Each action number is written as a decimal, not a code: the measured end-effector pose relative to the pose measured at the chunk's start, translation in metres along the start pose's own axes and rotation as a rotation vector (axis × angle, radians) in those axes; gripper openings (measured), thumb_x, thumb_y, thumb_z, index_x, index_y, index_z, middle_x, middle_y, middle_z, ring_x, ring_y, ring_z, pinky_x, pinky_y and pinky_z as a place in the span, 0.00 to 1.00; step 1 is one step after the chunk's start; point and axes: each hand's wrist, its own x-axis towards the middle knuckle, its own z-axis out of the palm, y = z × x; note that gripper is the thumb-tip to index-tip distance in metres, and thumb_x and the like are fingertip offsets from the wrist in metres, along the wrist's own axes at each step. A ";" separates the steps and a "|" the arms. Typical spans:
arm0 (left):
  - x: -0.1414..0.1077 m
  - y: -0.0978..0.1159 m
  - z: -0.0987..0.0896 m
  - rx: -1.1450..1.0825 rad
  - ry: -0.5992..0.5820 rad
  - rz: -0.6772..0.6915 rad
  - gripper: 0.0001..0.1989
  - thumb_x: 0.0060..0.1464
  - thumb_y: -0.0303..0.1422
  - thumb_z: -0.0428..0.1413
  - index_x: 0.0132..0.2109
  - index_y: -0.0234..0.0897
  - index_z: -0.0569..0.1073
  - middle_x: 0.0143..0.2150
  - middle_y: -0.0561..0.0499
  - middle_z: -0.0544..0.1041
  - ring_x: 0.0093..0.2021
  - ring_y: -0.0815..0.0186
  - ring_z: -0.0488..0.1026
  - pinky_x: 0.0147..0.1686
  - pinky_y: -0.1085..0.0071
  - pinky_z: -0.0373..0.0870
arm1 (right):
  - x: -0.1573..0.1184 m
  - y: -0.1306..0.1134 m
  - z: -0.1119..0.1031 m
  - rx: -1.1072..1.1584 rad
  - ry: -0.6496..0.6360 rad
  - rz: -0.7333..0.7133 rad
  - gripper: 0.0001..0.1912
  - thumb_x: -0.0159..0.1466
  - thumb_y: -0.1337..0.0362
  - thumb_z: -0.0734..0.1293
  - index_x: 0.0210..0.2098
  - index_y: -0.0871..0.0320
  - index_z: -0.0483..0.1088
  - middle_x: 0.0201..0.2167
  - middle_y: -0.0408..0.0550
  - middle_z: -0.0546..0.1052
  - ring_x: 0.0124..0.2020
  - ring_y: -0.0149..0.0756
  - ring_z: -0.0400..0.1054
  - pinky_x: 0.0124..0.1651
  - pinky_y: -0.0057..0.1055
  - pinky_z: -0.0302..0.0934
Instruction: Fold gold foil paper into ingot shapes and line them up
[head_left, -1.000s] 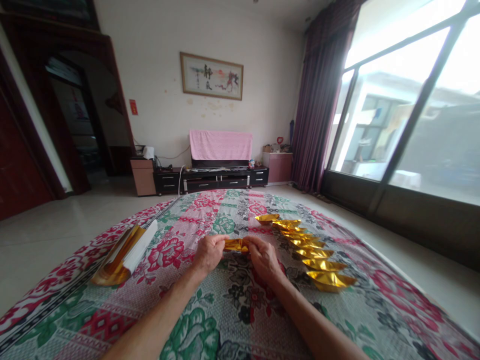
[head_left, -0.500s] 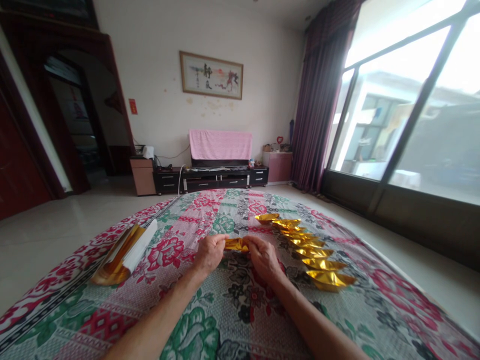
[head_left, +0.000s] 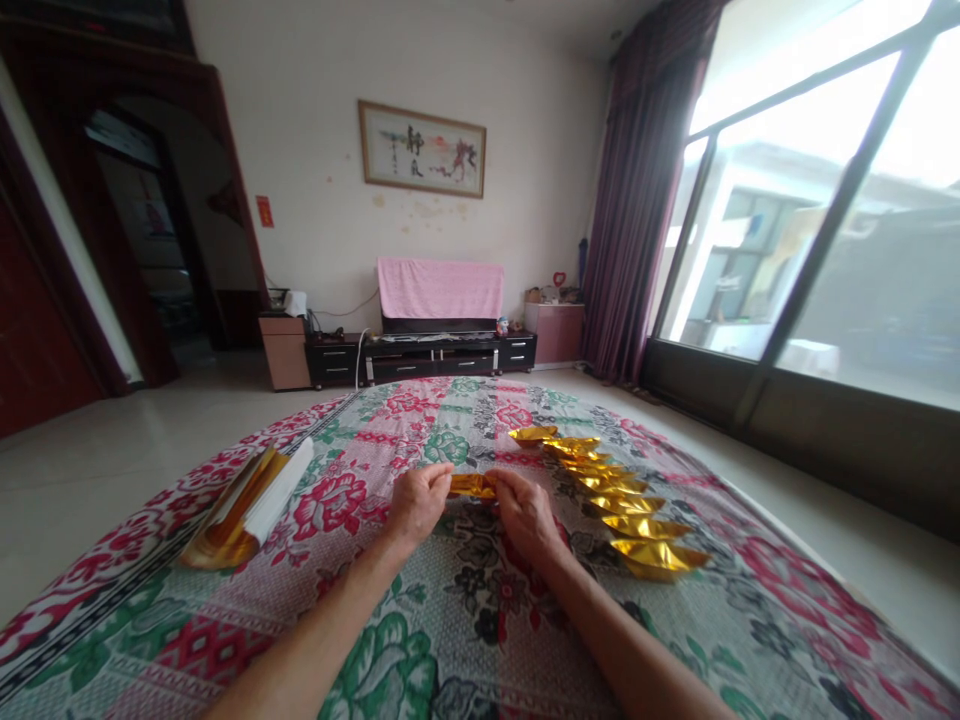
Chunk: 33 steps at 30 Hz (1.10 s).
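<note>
A folded strip of gold foil paper (head_left: 472, 486) stretches between my two hands, above the middle of the flowered cloth. Its left end is pinched by my left hand (head_left: 421, 502), thumb on top and fingers curled under. My right hand (head_left: 527, 512) grips the other end the same way; the fingers cover both tips of the strip. To the right of my right hand, several boat-shaped gold paper ingots (head_left: 660, 558) stand in a slanting row. On the left lies a loosely curled stack of gold and white paper sheets (head_left: 247, 510), apart from my left hand.
The patterned tablecloth (head_left: 390, 660) covers a large round-edged surface. Beyond it stand a low black TV cabinet (head_left: 405, 368) and a screen draped with a pink towel (head_left: 441, 288). A purple curtain (head_left: 626, 220) hangs beside the large window on the right.
Almost nothing differs. Both hands keep their hold on the gold paper strip, with only a very slight shift of the fingers and of the view.
</note>
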 end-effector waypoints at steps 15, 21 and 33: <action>-0.002 0.002 -0.004 0.098 0.067 0.054 0.14 0.52 0.34 0.48 0.42 0.37 0.75 0.33 0.50 0.79 0.36 0.67 0.76 0.33 0.76 0.70 | 0.001 0.004 0.001 0.045 -0.001 0.045 0.18 0.59 0.61 0.55 0.40 0.59 0.72 0.26 0.47 0.77 0.26 0.34 0.70 0.30 0.26 0.63; -0.005 0.005 -0.003 0.215 0.124 0.137 0.14 0.51 0.30 0.48 0.41 0.37 0.76 0.36 0.49 0.79 0.37 0.66 0.76 0.38 0.74 0.70 | 0.001 0.002 0.001 0.026 0.004 0.022 0.18 0.59 0.60 0.55 0.40 0.57 0.73 0.27 0.46 0.77 0.27 0.34 0.70 0.30 0.25 0.62; -0.005 0.008 -0.005 0.221 0.108 0.147 0.13 0.50 0.29 0.48 0.39 0.37 0.76 0.34 0.50 0.79 0.36 0.66 0.76 0.36 0.74 0.70 | 0.001 0.006 0.002 0.045 0.002 -0.007 0.17 0.60 0.59 0.56 0.39 0.55 0.73 0.27 0.44 0.76 0.27 0.34 0.70 0.29 0.25 0.62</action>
